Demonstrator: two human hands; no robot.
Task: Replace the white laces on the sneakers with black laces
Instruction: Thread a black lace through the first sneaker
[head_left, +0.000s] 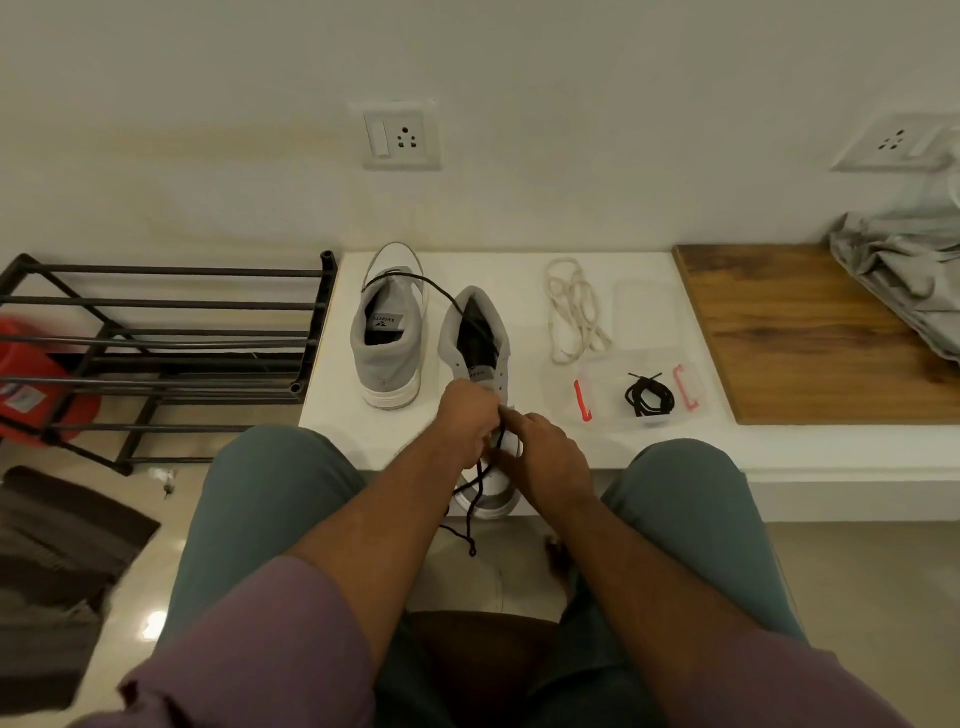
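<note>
Both my hands meet over the near sneaker (480, 364) on the white ledge (675, 441), my left hand (467, 423) curled around the black lace (475, 499) and my right hand (545, 452) pinching it beside the eyelets. My fingers hide the eyelets, and the toe is half covered. The lace's far end trails over the other sneaker (387, 338); white laces (574, 312) lie just right.

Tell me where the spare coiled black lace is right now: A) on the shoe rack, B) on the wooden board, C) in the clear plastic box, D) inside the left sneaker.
C: the coiled black lace lies in the clear plastic box, just below the white laces.
</note>
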